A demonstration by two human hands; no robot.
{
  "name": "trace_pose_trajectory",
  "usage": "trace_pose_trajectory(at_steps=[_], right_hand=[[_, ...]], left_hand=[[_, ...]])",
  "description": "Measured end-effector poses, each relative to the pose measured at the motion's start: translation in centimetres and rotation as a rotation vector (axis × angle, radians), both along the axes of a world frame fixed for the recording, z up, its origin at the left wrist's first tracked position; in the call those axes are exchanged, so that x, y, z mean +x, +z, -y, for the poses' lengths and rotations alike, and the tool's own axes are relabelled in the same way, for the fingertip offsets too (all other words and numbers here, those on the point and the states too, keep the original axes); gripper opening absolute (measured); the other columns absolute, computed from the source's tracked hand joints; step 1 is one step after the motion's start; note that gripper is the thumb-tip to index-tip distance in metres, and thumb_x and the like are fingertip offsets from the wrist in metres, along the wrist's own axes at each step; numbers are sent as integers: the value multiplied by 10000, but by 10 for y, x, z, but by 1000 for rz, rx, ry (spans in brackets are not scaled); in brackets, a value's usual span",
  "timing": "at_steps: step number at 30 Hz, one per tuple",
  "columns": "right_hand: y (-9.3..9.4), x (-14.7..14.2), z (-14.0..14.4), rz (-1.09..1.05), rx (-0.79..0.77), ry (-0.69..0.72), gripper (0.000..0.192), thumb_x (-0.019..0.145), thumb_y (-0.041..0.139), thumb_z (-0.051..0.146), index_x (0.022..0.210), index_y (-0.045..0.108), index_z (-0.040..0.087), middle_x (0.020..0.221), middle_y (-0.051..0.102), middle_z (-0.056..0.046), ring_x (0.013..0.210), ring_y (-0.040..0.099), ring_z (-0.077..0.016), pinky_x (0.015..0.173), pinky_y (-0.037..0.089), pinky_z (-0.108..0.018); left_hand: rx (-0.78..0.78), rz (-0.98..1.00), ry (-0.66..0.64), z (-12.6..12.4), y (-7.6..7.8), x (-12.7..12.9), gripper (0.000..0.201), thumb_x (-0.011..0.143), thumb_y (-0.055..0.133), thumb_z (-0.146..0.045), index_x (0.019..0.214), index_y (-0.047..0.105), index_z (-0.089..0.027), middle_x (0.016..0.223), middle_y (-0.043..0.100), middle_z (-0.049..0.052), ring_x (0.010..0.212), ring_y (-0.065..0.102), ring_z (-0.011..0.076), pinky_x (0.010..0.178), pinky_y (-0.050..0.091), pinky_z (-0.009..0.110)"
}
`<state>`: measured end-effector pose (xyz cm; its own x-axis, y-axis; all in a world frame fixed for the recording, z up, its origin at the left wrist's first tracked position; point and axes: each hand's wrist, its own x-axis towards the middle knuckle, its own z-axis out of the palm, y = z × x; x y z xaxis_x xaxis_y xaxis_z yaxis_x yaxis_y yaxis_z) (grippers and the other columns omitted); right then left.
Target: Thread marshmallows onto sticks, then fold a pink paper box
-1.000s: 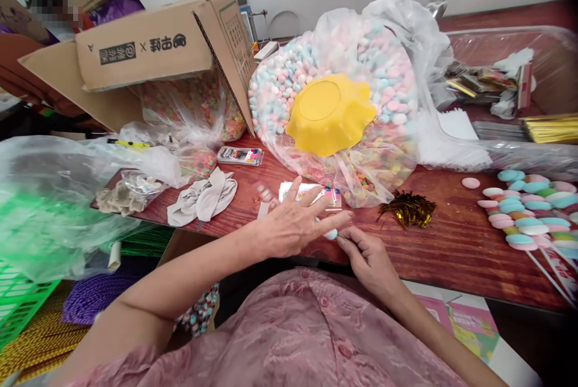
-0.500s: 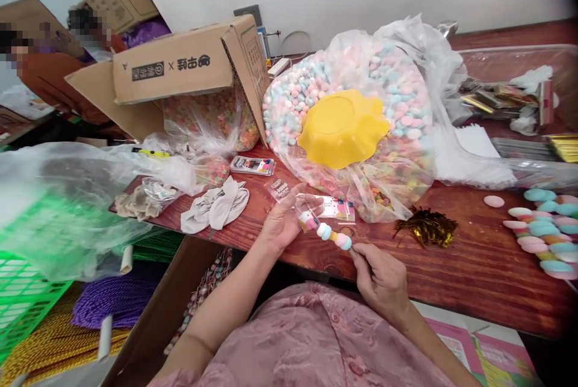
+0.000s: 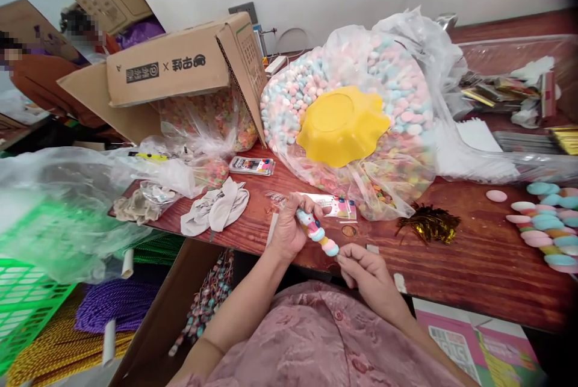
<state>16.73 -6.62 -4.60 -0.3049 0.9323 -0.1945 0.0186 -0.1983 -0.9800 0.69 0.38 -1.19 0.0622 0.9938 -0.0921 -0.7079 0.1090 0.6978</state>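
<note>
- Head cam: left hand [image 3: 289, 232] w/ fingers wrapped round the top of a candy skewer [image 3: 317, 233], over the near edge of the surface [image 3: 474, 260].
- Right hand [image 3: 368, 272] at 4 o'clock from it, fingers pinched on the skewer's lower end.
- Yellow bowl [image 3: 342, 127] sits at 12, on a big bag of candies [image 3: 388, 74].
- Gold foil scrap [image 3: 427, 224] at 3.

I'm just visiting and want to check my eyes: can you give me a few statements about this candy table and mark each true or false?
1. The left hand grips a candy skewer. True.
2. The yellow bowl stands upright on bare wood. False: it lies upside down on the big candy bag.
3. The right hand holds the skewer's lower end. True.
4. The gold tinsel lies in the cardboard box. False: it lies on the table.
</note>
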Motion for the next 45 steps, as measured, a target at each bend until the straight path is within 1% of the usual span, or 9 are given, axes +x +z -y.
trace_pose_trajectory(at_steps=[7,11,17,26,29,34,37,41,45], right_hand=[[-9,6,-1,602,864,-284,157,930,472,167,920,629,169,660,607,-11,560,530,-117,569,376,-248],[-17,22,-8,844,1078,-328,220,901,469,79,1013,652,131,668,612,-35,600,540,-145,596,359,-277],[-15,15,-7,685,890,-287,238,909,448,127,980,674,152,690,627,-48,614,540,-146,603,375,-271],[1,7,-13,-334,-279,53,319,761,626,491,718,504,199,436,301,101,387,160,-54,394,146,-217],[0,8,-9,-187,-106,-41,279,828,570,441,711,514,195,464,346,73,405,237,-70,410,205,-224],[-6,12,-1,564,843,-266,167,887,511,186,898,677,168,655,604,-33,590,517,-129,589,372,-271],[-11,10,0,741,1118,-239,246,878,484,102,992,693,163,690,644,-52,624,554,-138,611,384,-282],[-14,3,1,646,1082,-215,231,880,496,119,981,698,167,701,657,-54,624,578,-133,610,413,-273],[-6,-3,0,292,566,-208,185,912,505,249,832,658,182,612,597,-5,543,524,-113,543,408,-240]], left_hand=[[-2,-123,41,6,3,7,388,761,753,-476,710,501,-185,649,555,-51,643,620,128,797,530,342],[-169,30,-54,8,2,7,349,805,700,-519,885,576,-202,680,620,-30,663,644,152,724,536,323],[-209,130,10,10,4,16,314,851,664,-482,824,542,-194,700,589,-29,723,641,149,774,533,340],[-47,-90,-88,12,-8,2,559,668,699,-720,787,462,-227,637,446,-62,614,514,127,817,517,426],[-60,-84,-131,12,-11,-2,550,651,738,-684,770,468,-220,645,456,-58,638,528,133,836,512,441],[-109,23,-87,9,-14,0,345,728,793,-436,746,562,-180,715,583,-25,744,617,146,868,514,383],[-194,96,48,6,-13,6,282,800,737,-383,710,588,-162,698,608,-13,747,637,143,867,521,362],[-208,99,140,6,-8,8,293,837,695,-368,671,574,-159,675,593,-25,718,634,124,877,524,354],[-78,-27,74,11,-6,4,357,806,710,-462,682,534,-177,670,557,-42,670,599,110,881,525,363]])
